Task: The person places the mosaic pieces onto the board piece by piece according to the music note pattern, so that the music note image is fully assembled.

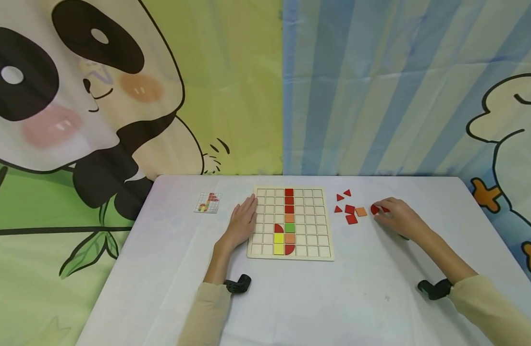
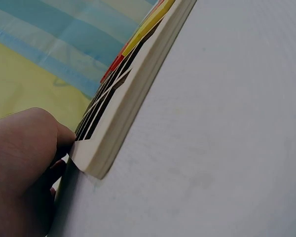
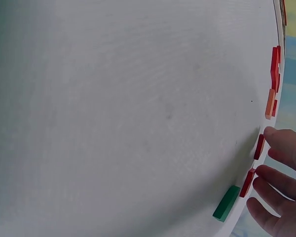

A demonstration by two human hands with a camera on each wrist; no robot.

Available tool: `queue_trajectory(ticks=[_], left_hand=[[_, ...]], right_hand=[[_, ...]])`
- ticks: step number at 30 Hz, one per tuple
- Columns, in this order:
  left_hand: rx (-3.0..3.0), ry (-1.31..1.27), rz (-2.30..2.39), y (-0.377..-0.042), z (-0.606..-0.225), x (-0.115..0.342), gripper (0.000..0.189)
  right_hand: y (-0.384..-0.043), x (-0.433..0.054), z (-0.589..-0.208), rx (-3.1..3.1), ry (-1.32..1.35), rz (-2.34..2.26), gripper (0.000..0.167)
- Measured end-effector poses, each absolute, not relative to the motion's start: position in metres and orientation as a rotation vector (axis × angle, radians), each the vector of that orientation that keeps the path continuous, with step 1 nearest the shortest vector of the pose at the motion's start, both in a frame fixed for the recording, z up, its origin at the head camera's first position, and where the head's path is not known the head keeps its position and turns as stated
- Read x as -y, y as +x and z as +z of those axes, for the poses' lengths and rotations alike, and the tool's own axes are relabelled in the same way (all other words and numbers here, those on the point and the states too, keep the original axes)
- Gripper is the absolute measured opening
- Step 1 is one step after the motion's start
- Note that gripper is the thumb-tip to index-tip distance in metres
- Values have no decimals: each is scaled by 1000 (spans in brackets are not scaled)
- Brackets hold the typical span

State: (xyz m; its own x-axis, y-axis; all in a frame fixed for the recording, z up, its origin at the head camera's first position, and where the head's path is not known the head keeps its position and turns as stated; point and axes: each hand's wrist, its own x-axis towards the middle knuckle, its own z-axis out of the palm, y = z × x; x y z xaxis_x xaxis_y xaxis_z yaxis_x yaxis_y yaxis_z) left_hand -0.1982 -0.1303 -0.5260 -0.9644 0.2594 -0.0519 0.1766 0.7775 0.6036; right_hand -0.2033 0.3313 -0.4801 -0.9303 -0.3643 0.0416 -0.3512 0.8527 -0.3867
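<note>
A square wooden grid board (image 1: pixel 310 223) lies on the table, with several red, orange, green and yellow pieces in its cells. My left hand (image 1: pixel 242 221) rests along the board's left edge, fingers extended; in the left wrist view its thumb touches the board near a corner. To the right of the board, my right hand (image 1: pixel 397 218) reaches over a red piece with a curved edge (image 1: pixel 374 209). The right wrist view shows its fingers spread beside two red pieces on the table, one being this red block (image 3: pixel 247 183). A green block (image 3: pixel 227 203) lies close by.
Loose red triangles (image 1: pixel 340 197), red squares (image 1: pixel 351 219) and an orange square (image 1: pixel 361 212) lie between the board and my right hand. A small printed pattern card (image 1: pixel 207 203) lies left of the board. Behind the white table (image 1: pixel 334 302) hangs a cartoon-printed cloth (image 1: pixel 230 86).
</note>
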Motion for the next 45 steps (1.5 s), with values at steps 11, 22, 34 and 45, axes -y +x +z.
queue_trajectory(ticks=[11,22,34,45], left_hand=[[-2835,365,949,-197,-524,129,56],[-2840,365,956,-196,-522,129,56],[-2842,355,947,-197,-523,130,56],[-2831,337,928,-198,-526,130,56]], right_hand=[[-209,-327,-480,-3006,-648,-508,22],[-215,-325,-479,-3000,-719,-505,21],[-219,-316,-480,-3029,-757,-566,22],[-200,-226,-455,-2971,-1082,-866,20]])
